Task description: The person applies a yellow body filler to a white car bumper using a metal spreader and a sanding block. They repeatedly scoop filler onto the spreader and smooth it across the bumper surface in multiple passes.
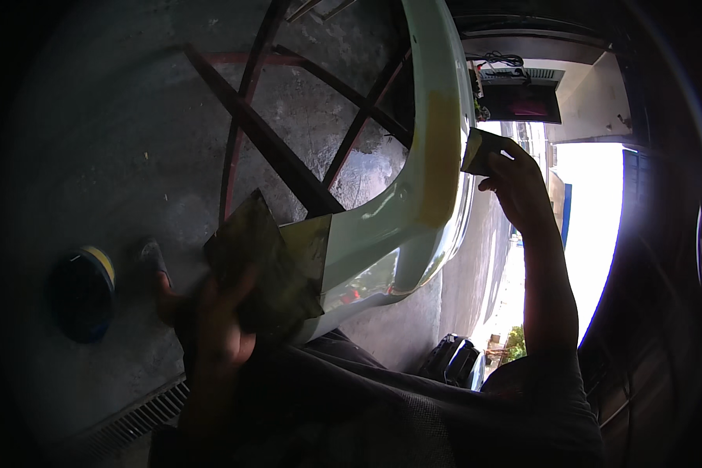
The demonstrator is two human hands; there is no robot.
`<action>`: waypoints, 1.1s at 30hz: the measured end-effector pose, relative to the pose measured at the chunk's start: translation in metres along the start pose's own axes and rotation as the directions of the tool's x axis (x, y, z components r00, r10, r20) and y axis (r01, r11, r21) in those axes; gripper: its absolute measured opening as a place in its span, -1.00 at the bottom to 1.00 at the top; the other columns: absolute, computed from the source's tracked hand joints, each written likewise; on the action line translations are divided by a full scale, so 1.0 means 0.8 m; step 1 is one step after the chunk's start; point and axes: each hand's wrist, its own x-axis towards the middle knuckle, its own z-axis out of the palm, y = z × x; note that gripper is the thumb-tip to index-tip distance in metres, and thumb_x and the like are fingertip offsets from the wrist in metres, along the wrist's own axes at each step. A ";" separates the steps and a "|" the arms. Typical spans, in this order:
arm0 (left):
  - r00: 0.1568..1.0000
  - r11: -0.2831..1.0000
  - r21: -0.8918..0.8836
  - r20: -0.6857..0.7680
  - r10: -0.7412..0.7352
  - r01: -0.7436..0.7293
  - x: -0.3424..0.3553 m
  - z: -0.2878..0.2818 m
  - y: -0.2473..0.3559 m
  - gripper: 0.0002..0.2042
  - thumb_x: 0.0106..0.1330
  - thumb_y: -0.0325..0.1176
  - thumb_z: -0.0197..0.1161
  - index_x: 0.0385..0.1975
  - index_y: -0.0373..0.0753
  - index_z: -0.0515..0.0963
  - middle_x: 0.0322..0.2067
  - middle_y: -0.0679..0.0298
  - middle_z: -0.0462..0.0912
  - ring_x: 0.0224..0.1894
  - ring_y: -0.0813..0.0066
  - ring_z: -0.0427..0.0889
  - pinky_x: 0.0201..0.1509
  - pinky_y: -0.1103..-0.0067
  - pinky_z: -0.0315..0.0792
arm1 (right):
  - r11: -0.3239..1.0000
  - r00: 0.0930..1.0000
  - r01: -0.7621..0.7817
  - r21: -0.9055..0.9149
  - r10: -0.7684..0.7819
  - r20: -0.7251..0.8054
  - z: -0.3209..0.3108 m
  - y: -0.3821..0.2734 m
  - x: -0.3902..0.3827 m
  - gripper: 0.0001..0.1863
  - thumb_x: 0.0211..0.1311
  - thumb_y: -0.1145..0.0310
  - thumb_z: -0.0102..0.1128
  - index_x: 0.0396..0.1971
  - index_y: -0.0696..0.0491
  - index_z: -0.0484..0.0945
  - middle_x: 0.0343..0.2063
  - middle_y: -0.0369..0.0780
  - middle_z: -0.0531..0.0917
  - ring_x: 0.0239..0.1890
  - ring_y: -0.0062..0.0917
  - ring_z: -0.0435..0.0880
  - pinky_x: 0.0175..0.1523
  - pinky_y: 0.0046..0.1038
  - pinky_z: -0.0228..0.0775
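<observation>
A pale, glossy car bumper point(366, 234) stretches from the top of the view down toward my body. A yellow patch of filler point(441, 156) covers part of its curved face. My right hand point(516, 175) pinches a small, dark, square putty spreader point(481, 151) with a yellowish edge, close beside the bumper's right side near the patch. My left hand point(222, 316), partly in shadow, is closed on a dark, smeared flat board point(261, 265) beside the bumper's lower left. Another flat piece with yellowish smears point(310, 242) shows behind the board; whether my hand holds it too is unclear.
Dark crossed bars of a stand point(273, 148) lie under and left of the bumper. A round tub with a yellow rim point(82, 296) sits on the concrete floor point(132, 156) at left, near a foot point(154, 257). A floor grate point(140, 417) runs at lower left. Bright daylight enters at right.
</observation>
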 end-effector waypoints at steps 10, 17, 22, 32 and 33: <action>0.914 0.760 0.540 0.049 0.402 -0.363 -0.032 0.106 0.043 -0.49 0.65 -0.08 0.10 0.27 -0.46 0.47 0.11 0.11 0.69 0.14 0.40 0.67 0.34 0.48 0.43 | 0.683 0.677 0.730 0.000 -0.725 0.127 0.179 -0.032 -0.132 -0.66 0.32 0.74 0.19 0.08 0.24 0.58 -0.02 0.02 0.77 0.04 -0.25 0.82 0.11 -0.35 0.68; 0.985 0.977 0.149 0.108 0.134 -0.149 -0.005 0.163 0.039 -0.43 0.66 0.01 0.04 0.32 -0.46 0.40 0.24 0.08 0.60 0.26 0.33 0.62 0.41 0.38 0.44 | 0.379 0.405 0.900 -0.214 -0.910 0.092 0.180 -0.034 -0.110 -0.60 0.23 0.73 0.36 0.06 0.15 0.63 0.04 0.01 0.77 0.04 -0.17 0.81 0.14 -0.19 0.65; 0.978 0.975 0.172 0.178 0.109 -0.140 0.000 0.171 0.030 -0.47 0.66 -0.06 0.06 0.38 -0.37 0.33 0.25 0.12 0.57 0.31 0.34 0.57 0.45 0.35 0.42 | 0.373 0.404 0.896 -0.242 -0.910 0.093 0.161 -0.026 -0.118 -0.53 0.07 0.80 0.24 -0.01 0.10 0.70 0.06 -0.07 0.78 0.06 -0.26 0.81 0.27 -0.15 0.56; 0.944 0.999 -0.045 0.328 -0.013 0.029 -0.003 0.188 0.021 -0.52 0.64 -0.15 0.09 0.42 -0.22 0.28 0.26 0.13 0.56 0.32 0.28 0.58 0.43 0.24 0.50 | 0.163 0.284 0.911 -0.379 -0.914 0.290 0.125 -0.036 -0.114 -0.61 0.17 0.63 0.37 0.02 0.05 0.71 0.03 -0.13 0.79 0.11 -0.31 0.79 0.25 -0.17 0.57; 0.937 0.999 -0.041 0.349 -0.017 0.034 -0.002 0.187 0.018 -0.53 0.64 -0.15 0.10 0.41 -0.23 0.29 0.25 0.13 0.56 0.30 0.28 0.59 0.41 0.24 0.52 | 0.158 0.294 0.902 -0.402 -0.907 0.302 0.121 -0.040 -0.113 -0.61 0.17 0.62 0.38 0.02 0.05 0.72 0.02 -0.14 0.80 0.12 -0.32 0.79 0.24 -0.17 0.58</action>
